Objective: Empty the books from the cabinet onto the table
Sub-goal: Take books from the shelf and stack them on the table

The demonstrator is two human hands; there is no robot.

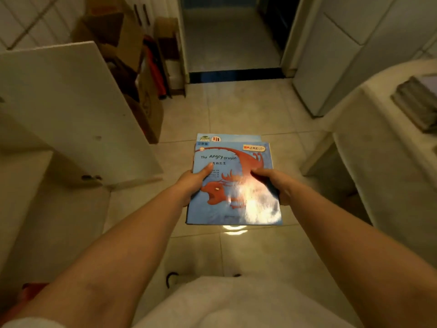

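Observation:
I hold a small stack of thin blue books [233, 185] level in front of me, above the tiled floor. The top cover shows a red dragon and the title "The Angry Dragon". My left hand [192, 182] grips the stack's left edge with the thumb lying on the cover. My right hand [275, 183] grips the right edge, thumb on top. The white cabinet door [78, 110] stands open at the left. The table [378, 129], draped in a white cloth, is at the right, with a grey book-like thing [418, 105] lying on it.
Cardboard boxes [139, 74] are piled against the far left wall behind the cabinet door. A doorway with a dark threshold [236, 75] opens straight ahead. White cupboards [350, 55] line the far right. Glossy floor tiles lie between cabinet and table.

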